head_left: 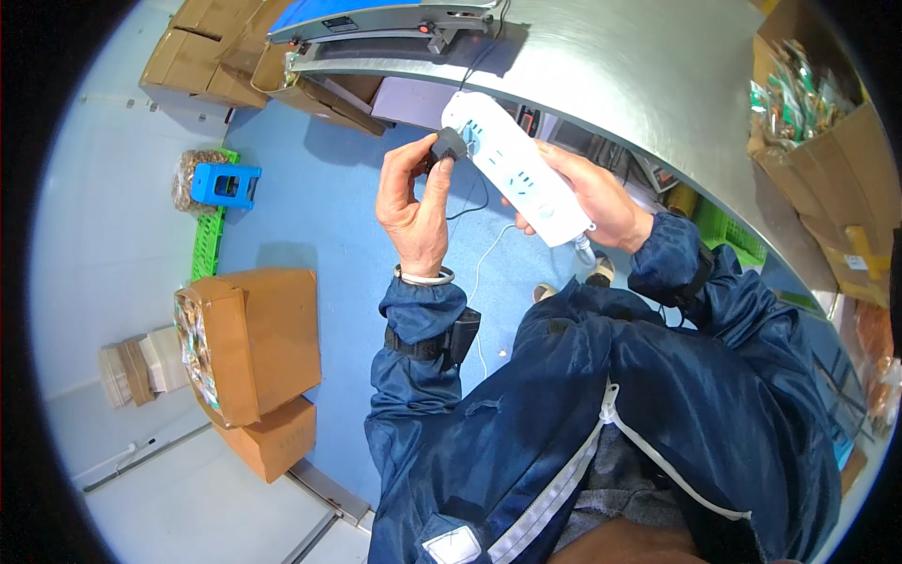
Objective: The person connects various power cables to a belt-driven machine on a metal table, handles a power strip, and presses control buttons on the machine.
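Note:
My right hand [601, 197] is wrapped round the lower end of a white power strip [521, 174], tilted with its socket face up. Between the fingers and thumb of my left hand [413, 202] is a black plug [448, 146], held right beside the strip's upper end. Whether its prongs touch the sockets I cannot tell. A black cord [481, 188] hangs beneath the plug. The strip's own cable [584, 252] leaves its lower end near my right wrist.
A steel table [601, 56] curves across the top, bearing a blue-topped machine [376, 23]. Cartons [272, 338] are stacked at left, near a blue stool [225, 185] and a green crate [208, 244]. At right stands an open carton [836, 179] of packets. A white cable [481, 273] trails over the floor.

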